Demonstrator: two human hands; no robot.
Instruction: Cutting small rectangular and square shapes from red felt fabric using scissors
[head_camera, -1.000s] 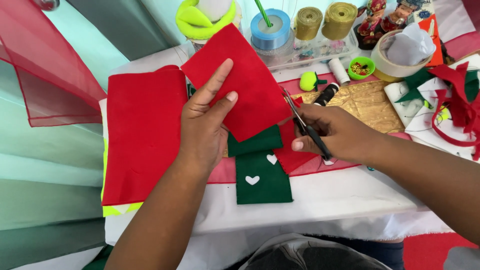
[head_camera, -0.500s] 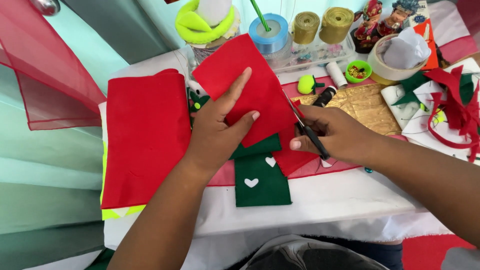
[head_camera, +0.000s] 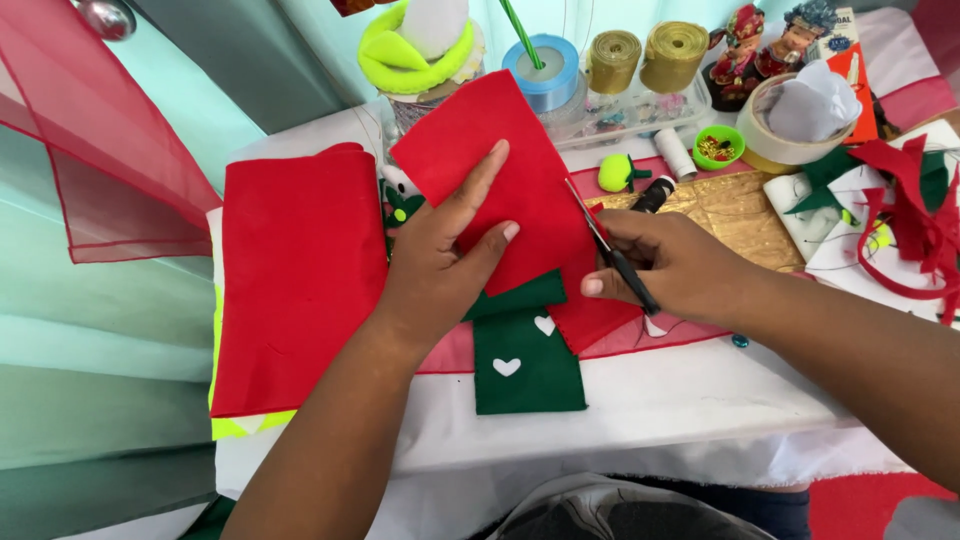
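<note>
Red felt (head_camera: 510, 170) lies tilted on the white table (head_camera: 680, 410), its lower part over a green piece with white hearts (head_camera: 525, 365). Left hand (head_camera: 440, 265) presses flat on the felt, fingers spread, index finger stretched up along it. Right hand (head_camera: 670, 265) is closed around scissors (head_camera: 610, 245), whose blades meet the felt's right edge; whether they are parted is hard to tell. Just left lies a folded red sheet (head_camera: 300, 275) over a yellow one. Behind stand a blue ribbon roll (head_camera: 545, 70), two gold rolls (head_camera: 645, 58) and a tape ring (head_camera: 790, 145); gold fabric (head_camera: 740, 205) lies to the right.
</note>
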